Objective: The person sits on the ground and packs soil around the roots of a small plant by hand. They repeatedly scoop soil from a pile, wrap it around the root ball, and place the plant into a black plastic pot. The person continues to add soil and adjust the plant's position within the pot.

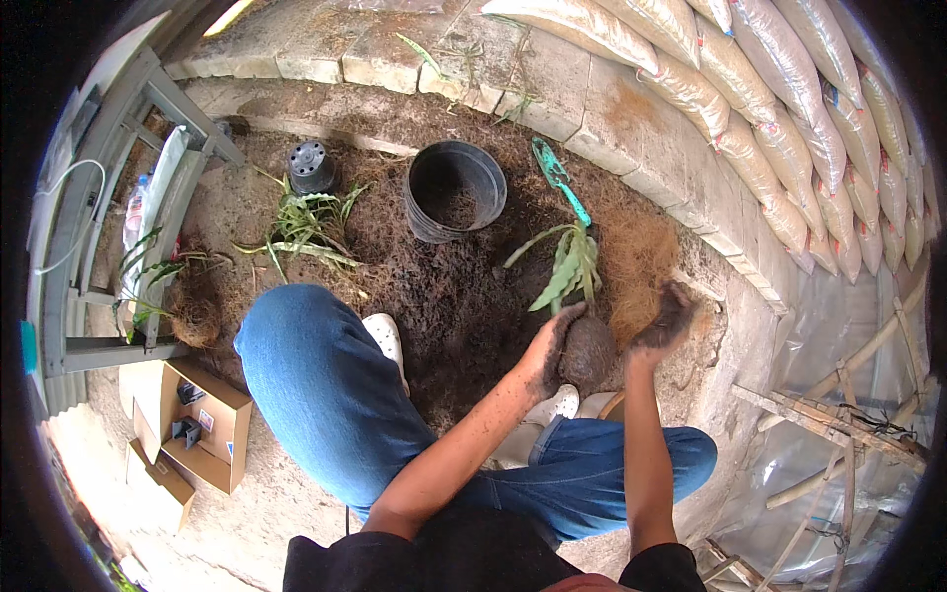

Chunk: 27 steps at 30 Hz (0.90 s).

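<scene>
My left hand (556, 348), dark with soil, grips the side of a rounded, soil-packed root ball (590, 357). From the top of the ball a plant with long green leaves (570, 270) leans away from me. To the right, and apart from the ball, is my right hand (662, 320), also soil-covered. Its fingers are bent beside a patch of brown coir fibre (636, 255); whether they hold anything cannot be seen. A green hand trowel (561, 181) lies beyond the plant. Dark loose soil (459, 318) covers the ground between my feet.
A black plastic pot (455, 192) stands ahead, near an upturned small pot (311, 166) and uprooted plants (314, 222). Another root-balled plant (194, 314) lies left by a grey metal frame (177, 111). Concrete blocks (599, 111) and stacked filled sacks (788, 96) border the right; an open cardboard box (238, 436) sits lower left.
</scene>
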Available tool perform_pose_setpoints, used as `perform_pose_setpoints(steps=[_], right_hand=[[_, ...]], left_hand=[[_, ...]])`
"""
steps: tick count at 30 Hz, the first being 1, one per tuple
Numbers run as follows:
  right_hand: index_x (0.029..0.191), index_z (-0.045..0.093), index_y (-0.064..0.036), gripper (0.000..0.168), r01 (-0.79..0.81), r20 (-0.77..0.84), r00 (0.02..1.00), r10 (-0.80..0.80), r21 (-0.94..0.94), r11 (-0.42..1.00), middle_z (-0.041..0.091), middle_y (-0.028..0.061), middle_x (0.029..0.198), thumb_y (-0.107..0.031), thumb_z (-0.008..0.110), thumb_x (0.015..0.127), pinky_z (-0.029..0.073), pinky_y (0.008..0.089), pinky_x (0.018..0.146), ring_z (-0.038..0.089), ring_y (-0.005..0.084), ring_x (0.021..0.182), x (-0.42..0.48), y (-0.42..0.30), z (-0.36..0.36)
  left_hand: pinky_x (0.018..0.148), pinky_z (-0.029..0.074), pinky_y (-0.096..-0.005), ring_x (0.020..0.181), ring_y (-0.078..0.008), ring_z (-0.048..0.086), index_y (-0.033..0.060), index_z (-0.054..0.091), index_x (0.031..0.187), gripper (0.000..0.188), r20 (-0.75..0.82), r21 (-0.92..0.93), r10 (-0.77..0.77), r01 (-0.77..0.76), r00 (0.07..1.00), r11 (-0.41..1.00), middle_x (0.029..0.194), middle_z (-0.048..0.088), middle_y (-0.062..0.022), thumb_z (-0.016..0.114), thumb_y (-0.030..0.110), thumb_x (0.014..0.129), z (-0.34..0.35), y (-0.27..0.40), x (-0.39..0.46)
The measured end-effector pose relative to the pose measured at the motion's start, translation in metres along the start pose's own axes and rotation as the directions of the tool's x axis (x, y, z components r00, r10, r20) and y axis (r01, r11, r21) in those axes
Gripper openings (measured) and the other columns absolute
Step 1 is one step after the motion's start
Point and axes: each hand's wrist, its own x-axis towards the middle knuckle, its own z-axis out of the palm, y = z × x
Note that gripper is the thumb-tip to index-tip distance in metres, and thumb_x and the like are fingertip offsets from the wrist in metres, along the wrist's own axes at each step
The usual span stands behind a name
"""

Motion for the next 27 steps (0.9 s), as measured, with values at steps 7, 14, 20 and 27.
perform_pose_setpoints(steps=[7, 14, 20, 27], right_hand=[[0.127, 0.047, 0.002, 0.051, -0.376, 0.058, 0.871, 0.488, -0.562, 0.737, 0.053, 0.0169, 0.126, -0.038, 0.043, 0.095, 0.041, 0.0418, 0.097, 0.049, 0.0284, 0.117, -0.101, 0.164, -0.067], [0.135, 0.036, 0.006, 0.076, 0.458, 0.423, 0.557, 0.715, -0.874, 0.161, 0.032, 0.0354, 0.136, -0.047, 0.059, 0.084, 0.033, 0.0498, 0.104, 0.036, 0.0462, 0.126, -0.166, 0.162, 0.0], [0.135, 0.039, 0.001, 0.072, 0.402, 0.508, 0.528, 0.681, -0.855, 0.326, 0.038, 0.035, 0.132, -0.045, 0.06, 0.084, 0.035, 0.0467, 0.102, 0.038, 0.0457, 0.123, -0.159, 0.171, -0.014], [0.115, 0.056, 0.003, 0.042, 0.114, 0.156, 0.977, 0.142, -0.957, 0.265, 0.061, 0.0262, 0.103, -0.03, 0.059, 0.088, 0.042, 0.0493, 0.09, 0.055, 0.0465, 0.097, -0.116, 0.187, -0.019]], left_hand=[[0.1, 0.039, -0.0326, 0.116, -0.0215, 0.049, 0.0056, 0.051, 0.128, 0.036, 0.026, 0.43, 0.212, -0.202, 0.977, 0.88, 0.127, 0.051, -0.0106, 0.044, 0.017, 0.094, 0.002, -0.014, 0.004], [0.106, 0.03, -0.0341, 0.12, -0.0267, 0.041, 0.0101, 0.045, 0.134, 0.044, 0.087, 0.673, 0.076, -0.115, 0.993, 0.731, 0.134, 0.046, -0.0088, 0.043, 0.01, 0.09, -0.031, -0.019, 0.018], [0.105, 0.032, -0.0349, 0.121, -0.0255, 0.041, 0.0099, 0.044, 0.135, 0.044, -0.046, 0.731, -0.006, 0.038, 0.999, 0.682, 0.134, 0.047, -0.0079, 0.042, 0.013, 0.091, -0.032, -0.019, 0.027], [0.103, 0.035, -0.0342, 0.124, -0.0237, 0.04, 0.0053, 0.053, 0.127, 0.036, 0.026, 0.416, 0.078, -0.082, 0.997, 0.906, 0.129, 0.046, -0.0149, 0.04, 0.015, 0.095, -0.023, -0.014, 0.015]])
